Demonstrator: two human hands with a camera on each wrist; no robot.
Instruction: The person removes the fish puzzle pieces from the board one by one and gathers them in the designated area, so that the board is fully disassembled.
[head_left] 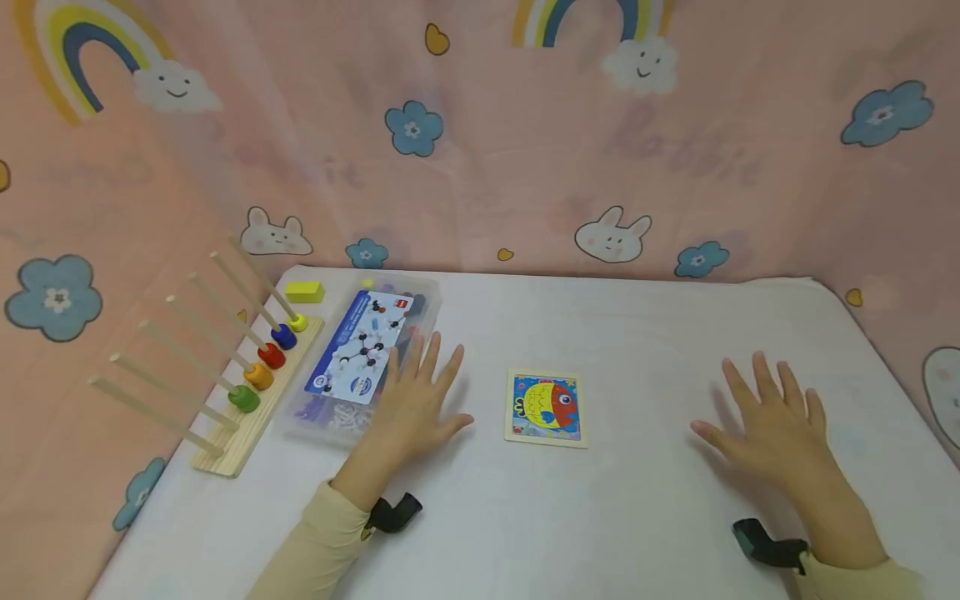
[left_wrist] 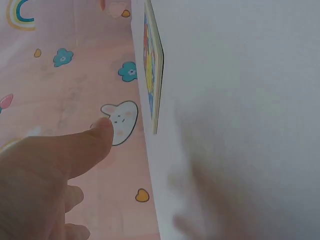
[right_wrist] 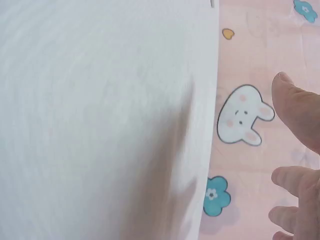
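The nearly square fish board [head_left: 546, 408] lies flat on the white surface [head_left: 637, 333], just right of the left hand [head_left: 415, 414] — the nearer one — and well left of the right hand [head_left: 780, 435], with each grip empty, its fingers spread apart.

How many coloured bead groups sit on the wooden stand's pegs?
5, from the far end of the stand: yellow group, blue group, red group, orange group, green group. None looks hidden, but beads per group are unclear.
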